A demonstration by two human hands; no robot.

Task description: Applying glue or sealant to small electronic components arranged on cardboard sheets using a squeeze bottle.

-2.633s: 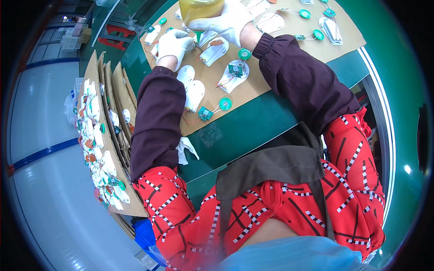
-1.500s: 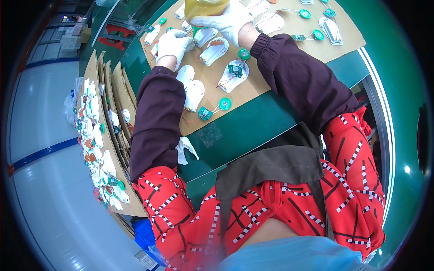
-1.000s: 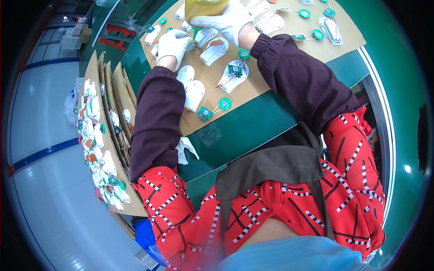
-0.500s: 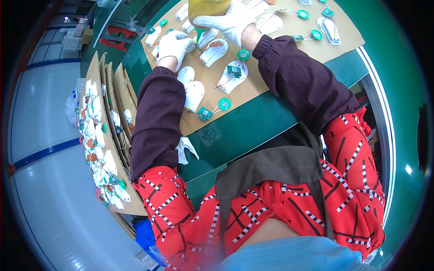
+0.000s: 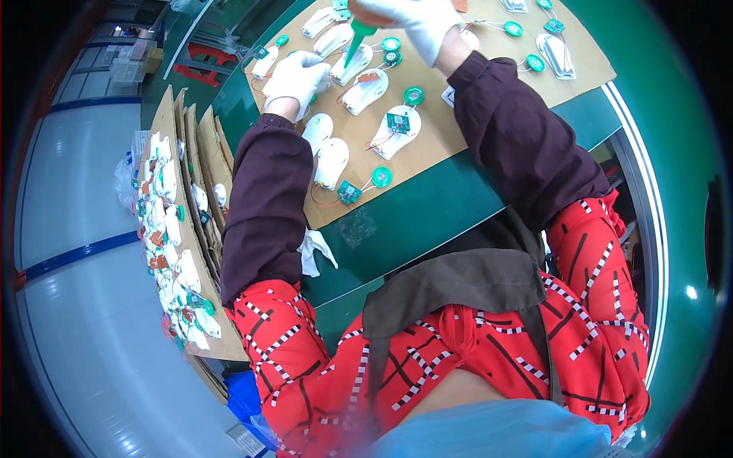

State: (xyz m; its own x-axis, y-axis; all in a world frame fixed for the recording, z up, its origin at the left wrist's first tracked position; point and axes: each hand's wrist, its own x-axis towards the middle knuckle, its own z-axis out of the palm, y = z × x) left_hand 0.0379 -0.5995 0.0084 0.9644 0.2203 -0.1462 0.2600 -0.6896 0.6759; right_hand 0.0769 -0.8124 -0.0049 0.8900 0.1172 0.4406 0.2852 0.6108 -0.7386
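Note:
My right hand (image 5: 427, 27), in a white glove, is closed around a squeeze bottle whose green nozzle (image 5: 354, 47) points down; the bottle's body is mostly cut off by the upper edge. The nozzle tip is over a white plastic shell (image 5: 345, 72). Beside that shell my left hand (image 5: 296, 81), also gloved, has its fingers pinched together; what they hold, if anything, is hidden. Nearer me lies a white shell with an orange-brown patch (image 5: 366, 90). Another shell (image 5: 401, 141) bears a green circuit board (image 5: 397, 123), and a round green speaker (image 5: 414, 95) touches its top.
A cardboard sheet (image 5: 435, 145) carries these parts on the green table (image 5: 412, 221). Upright cardboard sheets (image 5: 187, 252) with many shells and boards stand at the left. A white scrap (image 5: 314, 252) hangs at the table edge by my left sleeve.
My right hand has moved a little right and up with the bottle, and its nozzle is now tilted. My left hand has shifted slightly, with its fingers drawn closer together.

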